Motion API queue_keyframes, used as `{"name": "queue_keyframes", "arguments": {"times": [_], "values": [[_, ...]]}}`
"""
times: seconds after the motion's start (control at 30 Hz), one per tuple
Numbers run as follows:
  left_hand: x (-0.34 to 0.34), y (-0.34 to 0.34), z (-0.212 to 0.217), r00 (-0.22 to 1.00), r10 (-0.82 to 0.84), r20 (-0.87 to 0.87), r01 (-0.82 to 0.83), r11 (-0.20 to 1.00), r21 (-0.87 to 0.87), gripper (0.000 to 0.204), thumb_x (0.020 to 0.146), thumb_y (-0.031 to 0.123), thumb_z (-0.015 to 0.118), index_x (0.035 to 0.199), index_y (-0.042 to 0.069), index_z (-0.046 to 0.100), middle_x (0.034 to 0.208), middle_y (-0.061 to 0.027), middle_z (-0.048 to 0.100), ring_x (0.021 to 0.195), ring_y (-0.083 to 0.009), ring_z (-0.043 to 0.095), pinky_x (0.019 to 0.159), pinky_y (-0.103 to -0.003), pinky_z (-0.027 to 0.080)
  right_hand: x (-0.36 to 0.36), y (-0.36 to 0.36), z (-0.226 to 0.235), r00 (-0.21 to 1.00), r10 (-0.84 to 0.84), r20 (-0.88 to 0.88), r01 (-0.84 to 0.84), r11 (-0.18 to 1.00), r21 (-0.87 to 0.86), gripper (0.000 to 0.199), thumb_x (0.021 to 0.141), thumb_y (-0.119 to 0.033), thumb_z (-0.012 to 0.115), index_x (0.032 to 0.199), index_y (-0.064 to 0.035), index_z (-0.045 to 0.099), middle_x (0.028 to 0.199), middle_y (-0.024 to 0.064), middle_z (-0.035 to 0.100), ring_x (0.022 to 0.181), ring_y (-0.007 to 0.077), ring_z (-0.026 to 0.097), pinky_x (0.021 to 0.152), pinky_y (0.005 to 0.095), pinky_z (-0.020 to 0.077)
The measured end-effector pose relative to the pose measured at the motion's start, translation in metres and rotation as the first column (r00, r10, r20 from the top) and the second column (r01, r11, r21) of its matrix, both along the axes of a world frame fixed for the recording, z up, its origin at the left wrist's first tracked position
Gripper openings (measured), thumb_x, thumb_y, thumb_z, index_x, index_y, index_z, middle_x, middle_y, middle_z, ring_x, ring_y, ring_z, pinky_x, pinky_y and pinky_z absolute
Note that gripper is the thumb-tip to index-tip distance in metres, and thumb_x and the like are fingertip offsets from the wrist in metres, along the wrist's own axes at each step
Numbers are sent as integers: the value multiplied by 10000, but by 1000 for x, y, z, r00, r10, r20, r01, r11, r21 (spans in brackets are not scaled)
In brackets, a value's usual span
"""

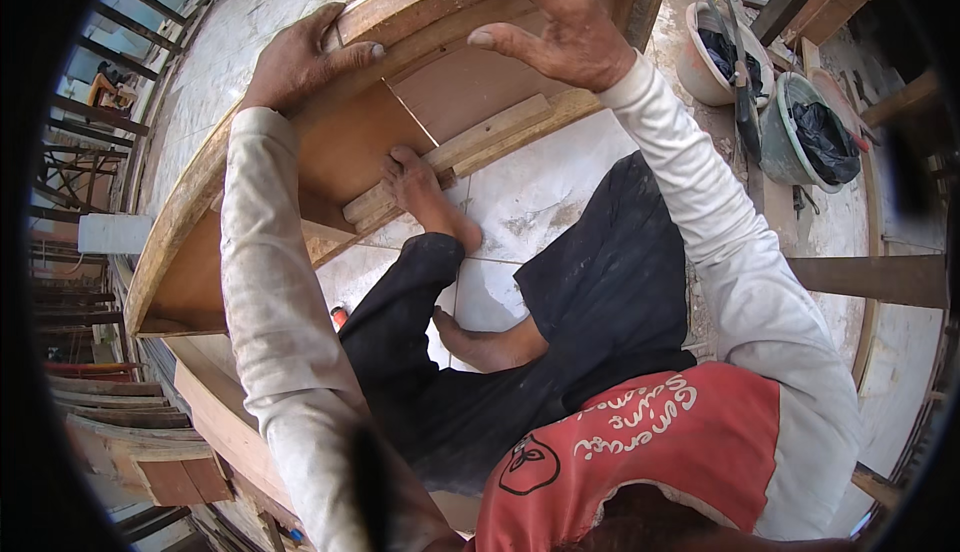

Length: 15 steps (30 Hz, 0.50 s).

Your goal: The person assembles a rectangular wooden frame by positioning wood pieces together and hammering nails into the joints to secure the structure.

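A large wooden frame (420, 14) with a thick, curved top edge stands on its side before me, its brown inner panels (345, 137) facing me. My left hand (300, 64) grips that edge, with its fingers over the far side and its thumb along the near face. Over the same edge, further right, my right hand (560, 27) is spread, thumb and fingers apart, holding nothing. I cannot tell if its fingertips touch the wood. One bare foot (415, 187) presses on a wooden batten (490, 137) along the frame's lower side.
To the right stand a white bucket (700, 62) and a grey bucket (785, 142), both holding black plastic. Stacked timber (110, 402) lies at the left, near a pale block (113, 234). A small red-orange object (340, 317) rests on the tiled floor (490, 287) by my leg.
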State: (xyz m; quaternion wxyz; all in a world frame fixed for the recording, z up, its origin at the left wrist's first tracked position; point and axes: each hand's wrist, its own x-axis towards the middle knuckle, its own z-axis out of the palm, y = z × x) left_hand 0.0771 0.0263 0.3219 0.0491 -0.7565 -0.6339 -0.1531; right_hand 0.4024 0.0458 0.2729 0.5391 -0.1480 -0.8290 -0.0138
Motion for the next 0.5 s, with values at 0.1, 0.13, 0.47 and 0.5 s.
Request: {"name": "queue_keyframes", "arguments": {"times": [0.1, 0.13, 0.47, 0.5], "values": [[-5, -8, 1, 999, -14, 47, 16, 999, -49, 980, 681, 720, 748, 1317, -9, 594, 1191, -243, 676, 1142, -374, 637, 998, -407, 461, 63, -50, -69, 983, -180, -31, 146, 873, -466, 437, 925, -113, 681, 1342, -33, 581, 1163, 112, 639, 1079, 217, 626, 956, 347, 493], [-2, -6, 0, 998, -23, 59, 25, 999, -38, 980, 681, 720, 748, 1317, -9, 594, 1191, -243, 676, 1142, -374, 637, 998, -407, 461, 93, -69, -107, 960, -277, -43, 186, 743, -643, 400, 955, -124, 629, 1338, -23, 578, 1151, 118, 634, 1051, 206, 630, 935, 336, 495], [-9, 1, 0, 998, -30, 54, 34, 996, -80, 1037, 690, 723, 740, 1375, -30, 540, 1264, -267, 638, 1207, -388, 602, 1035, -410, 440, 201, -254, -320, 486, -494, 721, 872, 324, -366, 574, 881, -119, 643, 1423, -63, 461, 1283, 250, 532, 1185, 416, 520, 1017, 472, 428], [-11, 1, 1, 998, -32, 60, 38, 996, -85, 1038, 695, 722, 736, 1379, -32, 536, 1268, -268, 636, 1212, -388, 599, 1038, -411, 439, 202, -245, -317, 521, -413, 747, 854, 256, -454, 572, 888, -137, 646, 1423, -58, 461, 1293, 245, 528, 1147, 413, 542, 991, 475, 447]]}}
